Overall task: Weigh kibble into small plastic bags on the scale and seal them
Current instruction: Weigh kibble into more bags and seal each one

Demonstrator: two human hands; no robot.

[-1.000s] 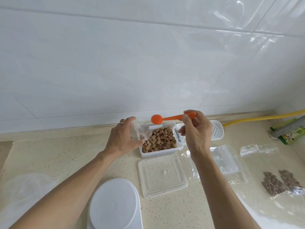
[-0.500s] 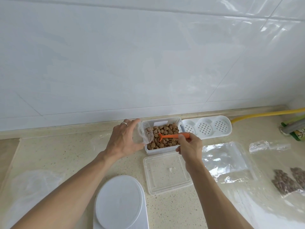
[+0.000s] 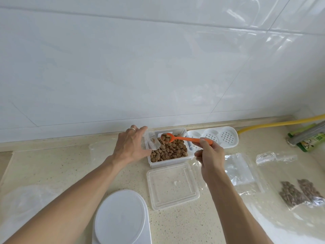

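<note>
1. Left hand (image 3: 131,144) grips a small clear bag (image 3: 150,143) at the left rim of the kibble tub (image 3: 168,162), mouth toward the spoon — a few pieces already inside.
2. Right hand (image 3: 209,156) pinches the handle of an orange spoon (image 3: 182,138), its bowl heaped with kibble above the tub.
3. White scale (image 3: 121,218) sits near the tabletop's front edge, beside the tub's clear lid (image 3: 173,186).
4. Two filled bags (image 3: 300,192) lie far right.
5. Green packet (image 3: 311,141) at the right — its print is too small to read.
</note>
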